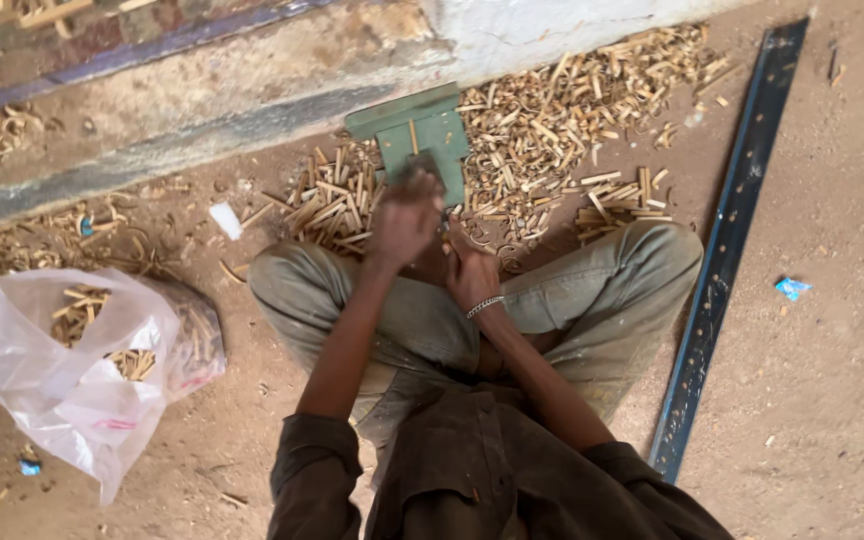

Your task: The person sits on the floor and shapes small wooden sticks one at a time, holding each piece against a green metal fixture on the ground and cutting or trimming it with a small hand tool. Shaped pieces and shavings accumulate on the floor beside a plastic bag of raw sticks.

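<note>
I sit cross-legged on a dirt floor. My left hand [404,222] is closed around the blurred handle of a green metal cutting tool [422,135] that stands on the ground in front of my knees. My right hand [471,270], with a silver bracelet on its wrist, is closed close beside the left one, low at the tool's base; what it grips is hidden. Cut pieces of pale wooden stick [337,200] lie heaped around the tool.
A clear plastic bag [82,375] with cut sticks lies at my left. A long dark metal bar with holes [727,240] runs along my right. A concrete step [202,110] rises behind the tool. More stick pieces [572,100] are scattered at its foot.
</note>
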`<state>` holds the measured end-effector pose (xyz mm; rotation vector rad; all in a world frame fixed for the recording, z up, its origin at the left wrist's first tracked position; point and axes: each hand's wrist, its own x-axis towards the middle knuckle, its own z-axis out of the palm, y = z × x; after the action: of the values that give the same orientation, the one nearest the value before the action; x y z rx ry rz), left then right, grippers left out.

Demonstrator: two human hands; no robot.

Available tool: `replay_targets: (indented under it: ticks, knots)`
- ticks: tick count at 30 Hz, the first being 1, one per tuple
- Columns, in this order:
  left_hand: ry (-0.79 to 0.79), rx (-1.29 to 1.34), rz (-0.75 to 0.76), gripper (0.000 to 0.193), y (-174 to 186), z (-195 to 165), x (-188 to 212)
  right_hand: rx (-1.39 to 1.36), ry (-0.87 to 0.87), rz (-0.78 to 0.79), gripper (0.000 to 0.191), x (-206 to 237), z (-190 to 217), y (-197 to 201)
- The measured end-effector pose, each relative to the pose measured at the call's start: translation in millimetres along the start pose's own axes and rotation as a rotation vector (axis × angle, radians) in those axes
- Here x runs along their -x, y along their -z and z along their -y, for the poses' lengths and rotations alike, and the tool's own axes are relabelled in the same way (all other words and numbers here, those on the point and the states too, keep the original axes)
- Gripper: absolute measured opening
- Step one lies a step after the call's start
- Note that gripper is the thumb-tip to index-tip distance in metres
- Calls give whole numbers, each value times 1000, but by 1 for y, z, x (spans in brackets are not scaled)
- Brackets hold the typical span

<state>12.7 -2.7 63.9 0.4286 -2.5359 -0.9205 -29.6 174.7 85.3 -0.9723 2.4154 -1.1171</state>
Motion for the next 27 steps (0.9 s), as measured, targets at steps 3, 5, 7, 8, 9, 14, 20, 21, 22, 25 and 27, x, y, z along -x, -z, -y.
replay_targets:
  ticks: [3, 5, 7, 8, 9, 14, 20, 21, 22, 25, 27]
  knots:
    - [-75, -56, 96, 40, -6, -1, 10, -3, 2, 25, 48, 0, 2, -4]
    - [-54, -19, 122, 44, -11, 5, 10, 34, 36, -1, 49, -3, 2, -6]
    - [-42, -57, 155, 45, -15, 13, 9, 46, 49, 6, 50, -2, 2, -10]
    - [-58, -77, 173, 45, -17, 17, 8, 46, 51, -7, 50, -2, 2, -11]
    - [-63, -68, 149, 44, -18, 20, 9, 48, 52, -19, 51, -2, 2, -13]
    - [-58, -70, 175, 47, -24, 28, 12, 88, -24, 22, 54, -1, -5, -21]
    - [-41, -43, 98, 46, -27, 32, 0, 107, 13, -47, 53, -14, -13, -36]
    - [-35, -54, 108, 46, -27, 33, -2, 106, 7, -38, 53, -17, -14, -37]
    - [-32, -67, 121, 46, -27, 34, -5, 119, -7, -40, 52, -19, -13, -39]
    - [-19, -75, 128, 45, -27, 36, -15, 135, -38, -43, 50, -28, -11, -41]
    - [-21, -101, 119, 46, -26, 36, -21, 100, -68, -44, 49, -34, -6, -42]
